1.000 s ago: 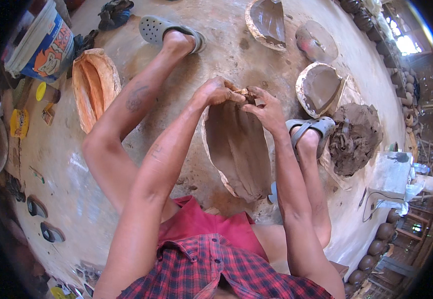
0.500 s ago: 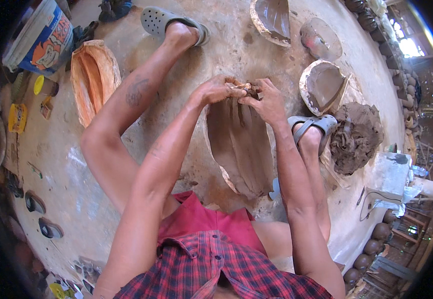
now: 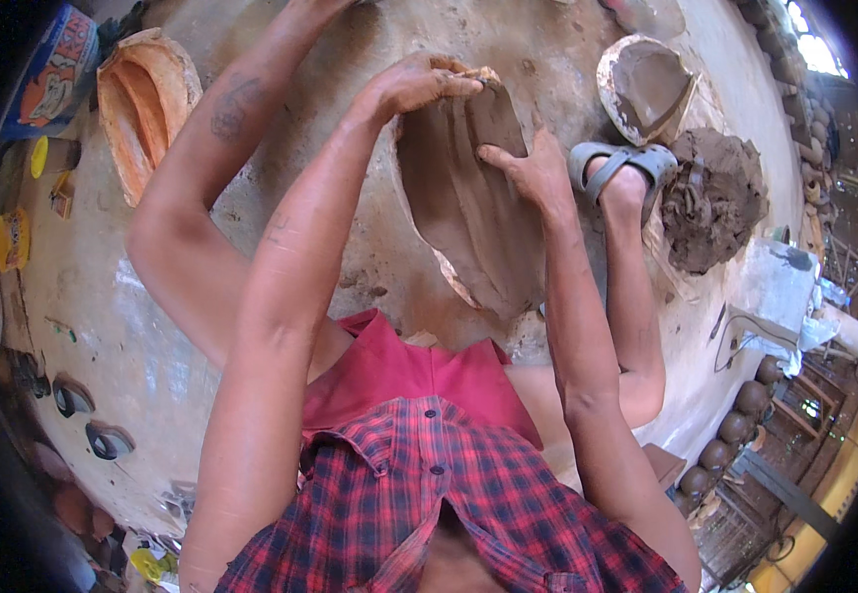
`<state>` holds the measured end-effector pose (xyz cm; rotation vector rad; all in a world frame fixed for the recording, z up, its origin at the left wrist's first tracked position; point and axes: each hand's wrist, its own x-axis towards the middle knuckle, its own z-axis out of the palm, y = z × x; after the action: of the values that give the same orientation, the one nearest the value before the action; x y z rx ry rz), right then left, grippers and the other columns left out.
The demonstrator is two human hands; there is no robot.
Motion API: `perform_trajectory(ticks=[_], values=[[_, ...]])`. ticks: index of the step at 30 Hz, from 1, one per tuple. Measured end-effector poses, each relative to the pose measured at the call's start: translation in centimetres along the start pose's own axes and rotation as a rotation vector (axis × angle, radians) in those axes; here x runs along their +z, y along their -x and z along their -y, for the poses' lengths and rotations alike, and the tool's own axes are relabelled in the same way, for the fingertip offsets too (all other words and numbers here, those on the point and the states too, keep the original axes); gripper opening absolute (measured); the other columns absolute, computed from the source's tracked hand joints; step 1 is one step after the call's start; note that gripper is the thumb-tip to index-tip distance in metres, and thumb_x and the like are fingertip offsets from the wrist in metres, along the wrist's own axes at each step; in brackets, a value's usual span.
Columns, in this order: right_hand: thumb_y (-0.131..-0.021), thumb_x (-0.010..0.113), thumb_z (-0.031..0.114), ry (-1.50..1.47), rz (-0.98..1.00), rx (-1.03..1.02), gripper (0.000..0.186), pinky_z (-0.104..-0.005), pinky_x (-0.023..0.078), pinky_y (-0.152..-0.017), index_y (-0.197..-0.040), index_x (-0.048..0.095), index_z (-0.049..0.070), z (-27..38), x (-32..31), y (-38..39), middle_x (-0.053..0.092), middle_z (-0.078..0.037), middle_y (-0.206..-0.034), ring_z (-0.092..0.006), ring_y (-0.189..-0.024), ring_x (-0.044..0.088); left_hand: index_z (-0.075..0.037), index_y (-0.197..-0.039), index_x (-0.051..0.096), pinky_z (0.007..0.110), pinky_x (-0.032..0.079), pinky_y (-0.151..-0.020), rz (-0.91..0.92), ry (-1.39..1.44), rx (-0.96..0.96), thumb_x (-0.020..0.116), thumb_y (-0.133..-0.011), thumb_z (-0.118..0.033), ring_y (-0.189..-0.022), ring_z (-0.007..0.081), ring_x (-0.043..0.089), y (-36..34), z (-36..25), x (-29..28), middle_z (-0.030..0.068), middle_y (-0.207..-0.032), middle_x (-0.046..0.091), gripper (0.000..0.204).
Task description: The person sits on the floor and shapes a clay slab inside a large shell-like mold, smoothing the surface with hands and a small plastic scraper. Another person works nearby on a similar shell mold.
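A long, hollow mould (image 3: 463,198) lined with wet grey-brown clay lies on the floor between my legs, a raised ridge running along its inside. At its far end, my left hand (image 3: 419,84) is closed over the pale rim, fingertips pressed on the edge. My right hand (image 3: 537,173) straddles the right side. Its thumb rests on the clay inside, and its fingers lie along the outer edge, partly hidden. A large lump of wet clay (image 3: 713,198) sits to the right, beyond my right foot in a grey clog (image 3: 626,163).
A smaller clay-filled mould (image 3: 646,87) stands at the far right. On the left are an orange-brown hollow mould (image 3: 147,104), a printed bucket (image 3: 48,74) and a yellow tub (image 3: 14,239). Dark round pots (image 3: 735,425) line the right edge near a pale-blue covered box (image 3: 779,287).
My right hand has left the far end of the mould and come down its right side. The left hand stays at the far rim. The whole view has shifted, so things appear higher.
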<state>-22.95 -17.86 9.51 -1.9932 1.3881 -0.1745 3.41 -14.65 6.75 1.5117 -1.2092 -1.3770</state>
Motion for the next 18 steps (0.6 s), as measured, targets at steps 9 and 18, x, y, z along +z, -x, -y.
perform_trajectory(ticks=[9, 18], values=[[-0.072, 0.098, 0.036, 0.147, -0.013, 0.286, 0.12, -0.0407, 0.047, -0.117, -0.165, 0.036, -0.007, -4.2, -3.5, 16.2, 0.057, -0.033, -0.154, -0.0368, -0.141, 0.059, -0.012, -0.137, 0.077, 0.039, 0.049, -0.11, -0.034, -0.023, -0.007, 0.085, -0.09, -0.05, -0.123, 0.0214, 0.067, 0.2, -0.1, -0.1, 0.0092, -0.131, 0.076, 0.061], [-0.101, 0.074, 0.022, -0.045, -0.319, -0.012, 0.027, -0.0421, 0.056, -0.079, -0.106, 0.078, -0.005, 0.7, -6.7, 12.9, 0.079, -0.015, -0.091, -0.0308, -0.083, 0.074, -0.009, -0.133, 0.078, 0.037, 0.047, -0.112, -0.025, -0.096, 0.009, 0.077, -0.095, -0.057, -0.123, 0.0226, 0.068, -0.9, -0.2, 0.0, 0.0099, -0.13, 0.078, 0.061]])
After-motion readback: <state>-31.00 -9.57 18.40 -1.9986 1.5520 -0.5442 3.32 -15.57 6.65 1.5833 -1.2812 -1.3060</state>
